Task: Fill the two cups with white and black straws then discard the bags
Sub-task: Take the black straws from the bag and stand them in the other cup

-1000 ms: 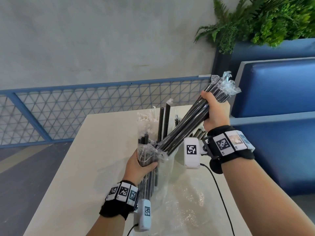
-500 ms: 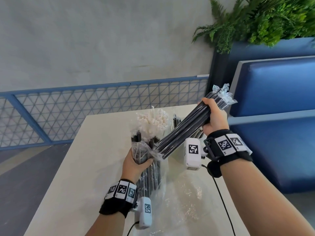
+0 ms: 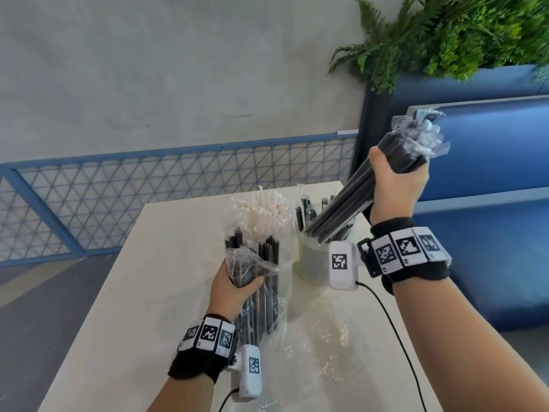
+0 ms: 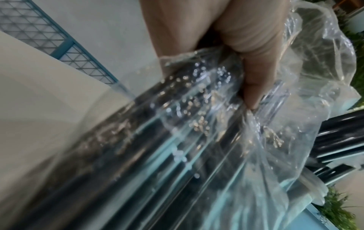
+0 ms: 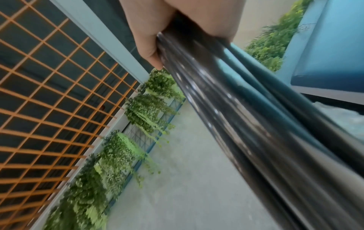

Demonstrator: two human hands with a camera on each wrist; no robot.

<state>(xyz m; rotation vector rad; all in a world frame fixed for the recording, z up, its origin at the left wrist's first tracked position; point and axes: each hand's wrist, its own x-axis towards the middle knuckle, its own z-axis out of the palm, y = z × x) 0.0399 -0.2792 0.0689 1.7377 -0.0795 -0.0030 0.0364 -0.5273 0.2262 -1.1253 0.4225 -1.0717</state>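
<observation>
My right hand (image 3: 398, 179) grips a bundle of black straws (image 3: 350, 203) tilted down to the left, its lower ends over the right clear cup (image 3: 312, 260), which holds a few black straws. The same bundle (image 5: 246, 124) fills the right wrist view under my right hand (image 5: 173, 28). My left hand (image 3: 234, 286) grips a clear plastic bag of black straws (image 3: 258, 295), held upright above the table. In the left wrist view my left hand (image 4: 226, 46) squeezes the crinkled bag (image 4: 197, 140). The left cup (image 3: 264, 215), full of white straws, stands behind the bag.
An empty clear plastic bag (image 3: 320, 346) lies on the white table (image 3: 133, 292) near me. A blue bench (image 3: 487, 173) and planter with ferns (image 3: 445, 34) stand to the right. A blue mesh railing (image 3: 148, 188) runs behind the table.
My right hand has pulled the black straw bundle out of the bag and swung it right, over the right cup. The left hand lowered the bag slightly, uncovering the white straws.
</observation>
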